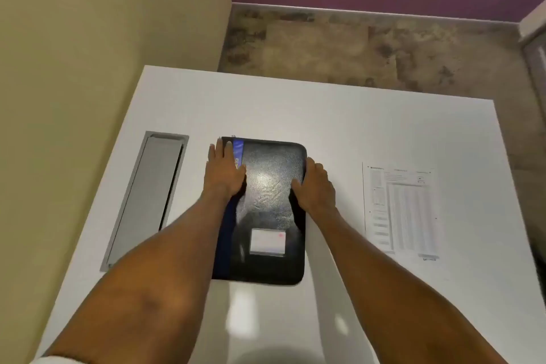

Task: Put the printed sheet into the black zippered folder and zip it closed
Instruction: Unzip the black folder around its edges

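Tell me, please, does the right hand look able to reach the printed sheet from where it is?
Probably yes. The right hand rests on the black folder's right edge, and the printed sheet lies flat on the white table just to its right, with only bare tabletop between them.

The printed sheet [403, 210] is too blurred to read, as is the folder's label [268, 241].

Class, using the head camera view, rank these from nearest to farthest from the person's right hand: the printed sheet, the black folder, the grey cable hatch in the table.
1. black folder: under the right hand, at its right edge.
2. printed sheet: flat on the table, to the hand's right.
3. grey cable hatch: far left, beyond the folder and left hand.
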A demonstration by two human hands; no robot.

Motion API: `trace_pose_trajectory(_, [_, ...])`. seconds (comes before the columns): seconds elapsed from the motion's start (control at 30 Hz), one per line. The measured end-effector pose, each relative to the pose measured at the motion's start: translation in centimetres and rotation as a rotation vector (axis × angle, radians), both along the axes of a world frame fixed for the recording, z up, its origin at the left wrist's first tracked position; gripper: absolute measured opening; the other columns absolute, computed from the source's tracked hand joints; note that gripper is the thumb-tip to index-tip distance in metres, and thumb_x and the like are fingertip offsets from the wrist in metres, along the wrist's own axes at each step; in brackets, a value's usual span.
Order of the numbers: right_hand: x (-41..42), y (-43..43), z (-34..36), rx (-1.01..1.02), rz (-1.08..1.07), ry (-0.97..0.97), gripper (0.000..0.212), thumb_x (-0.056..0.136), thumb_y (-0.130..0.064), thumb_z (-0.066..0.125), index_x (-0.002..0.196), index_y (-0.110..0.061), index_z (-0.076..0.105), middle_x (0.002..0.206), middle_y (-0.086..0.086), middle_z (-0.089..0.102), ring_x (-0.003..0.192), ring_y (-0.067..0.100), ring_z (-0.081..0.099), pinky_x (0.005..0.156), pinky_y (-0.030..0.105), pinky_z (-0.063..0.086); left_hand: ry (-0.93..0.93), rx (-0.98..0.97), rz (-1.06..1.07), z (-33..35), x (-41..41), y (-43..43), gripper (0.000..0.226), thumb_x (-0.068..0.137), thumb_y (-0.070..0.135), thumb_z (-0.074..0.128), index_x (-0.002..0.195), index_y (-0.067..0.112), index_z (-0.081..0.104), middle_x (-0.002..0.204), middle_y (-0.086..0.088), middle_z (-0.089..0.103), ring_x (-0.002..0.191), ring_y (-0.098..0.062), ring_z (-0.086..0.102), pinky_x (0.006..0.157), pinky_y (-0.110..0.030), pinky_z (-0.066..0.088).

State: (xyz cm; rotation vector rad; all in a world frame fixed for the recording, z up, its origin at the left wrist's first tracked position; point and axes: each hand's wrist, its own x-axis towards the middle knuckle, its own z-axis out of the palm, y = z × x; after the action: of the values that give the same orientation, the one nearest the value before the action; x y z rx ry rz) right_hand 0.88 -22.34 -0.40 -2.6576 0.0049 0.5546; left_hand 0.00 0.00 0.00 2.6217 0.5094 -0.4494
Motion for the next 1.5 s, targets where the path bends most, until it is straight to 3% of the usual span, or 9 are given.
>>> trace_pose_trajectory(0.13, [3.4,1.1,-1.6,0.012,-0.045,0.024,0.078,0.096,-0.043,0.062,0.158,-0.012,0.028,0.148,0.012,0.044,0.137,0.032,0.046,0.106,0.047,0.046,0.108,-0.039,0.017,-1.1,3.9,1.7,0.090,0.099,0.039,0.066,0.166,0.015,0.011,0.175,-0.011,-0.003,0.161,-0.034,-0.004,0.128,-0.054,0.019])
trace_pose_trajectory(0.27, [6.5,1.4,-3.4,-0.069,-0.004,0.047,0.091,0.093,-0.054,0.064,0.162,-0.013,0.020,0.152,0.012,0.037,0.141,0.031,0.040,0.110,0.044,0.042,0.164,-0.019,0.016,-2.6,6.8,3.1,0.091,0.090,0.043,0.076,0.163,0.021,0.026,0.168,-0.019,0.019,0.154,-0.041,0.020,0.121,-0.054,0.031])
trace_pose_trajectory(0.37, [7.9,1.4,-4.3,-0.093,0.025,0.081,0.085,0.091,-0.053,0.068,0.157,-0.015,0.029,0.146,0.014,0.039,0.138,0.032,0.042,0.107,0.045,0.045,0.180,-0.048,0.048,-3.5,7.9,3.8,0.077,0.086,0.043,0.080,0.151,0.020,0.047,0.147,-0.023,0.041,0.137,-0.043,0.042,0.113,-0.050,0.043])
trace_pose_trajectory(0.5, [8.2,1.6,-4.9,-0.050,0.024,0.103,0.072,0.090,-0.045,0.073,0.147,-0.015,0.040,0.141,0.012,0.041,0.132,0.031,0.047,0.097,0.045,0.052,0.147,-0.146,0.123,-4.3,7.8,4.2,0.065,0.085,0.032,0.082,0.144,0.019,0.057,0.138,-0.023,0.049,0.127,-0.043,0.054,0.109,-0.048,0.048])
trace_pose_trajectory(0.83, [6.1,0.2,-4.9,-0.003,-0.030,0.137,0.074,0.086,-0.040,0.080,0.142,-0.014,0.041,0.139,0.013,0.041,0.129,0.032,0.049,0.092,0.044,0.052,0.146,-0.134,0.081,-4.1,5.2,3.1,0.066,0.085,0.028,0.083,0.144,0.021,0.054,0.136,-0.020,0.046,0.121,-0.041,0.059,0.106,-0.046,0.050])
trace_pose_trajectory(1.07, [3.6,-1.3,-4.6,-0.071,-0.008,0.156,0.074,0.085,-0.045,0.077,0.142,-0.014,0.042,0.137,0.014,0.045,0.127,0.034,0.051,0.098,0.046,0.049,0.137,-0.188,0.063,-4.3,3.3,2.6,0.051,0.090,0.029,0.079,0.137,0.018,0.062,0.132,-0.021,0.052,0.113,-0.040,0.063,0.102,-0.047,0.053])
trace_pose_trajectory(1.17, [3.8,-0.5,-4.1,-0.155,0.049,0.055,0.064,0.087,-0.046,0.070,0.138,-0.012,0.049,0.134,0.013,0.050,0.126,0.033,0.051,0.102,0.045,0.044,0.068,-0.215,0.121,-4.6,3.4,2.6,0.034,0.098,0.029,0.067,0.129,0.015,0.070,0.130,-0.022,0.054,0.123,-0.039,0.057,0.104,-0.048,0.052])
trace_pose_trajectory(1.33, [7.7,5.2,-3.1,0.026,0.202,-0.020,0.032,0.104,-0.025,0.053,0.133,-0.018,0.062,0.133,0.009,0.060,0.125,0.028,0.056,0.107,0.041,0.042,0.015,-0.196,0.219,-4.5,5.0,2.1,0.028,0.101,0.026,0.060,0.108,0.007,0.079,0.127,-0.023,0.059,0.124,-0.037,0.057,0.104,-0.049,0.052])
trace_pose_trajectory(1.5, [11.0,9.9,-3.2,0.126,0.495,0.048,0.035,0.106,-0.019,0.051,0.139,-0.021,0.062,0.132,0.013,0.059,0.124,0.030,0.060,0.105,0.046,0.045,0.001,-0.252,0.445,-4.8,6.0,1.4,0.039,0.097,0.021,0.050,0.109,-0.012,0.067,0.116,-0.030,0.065,0.107,-0.044,0.067,0.091,-0.050,0.058])
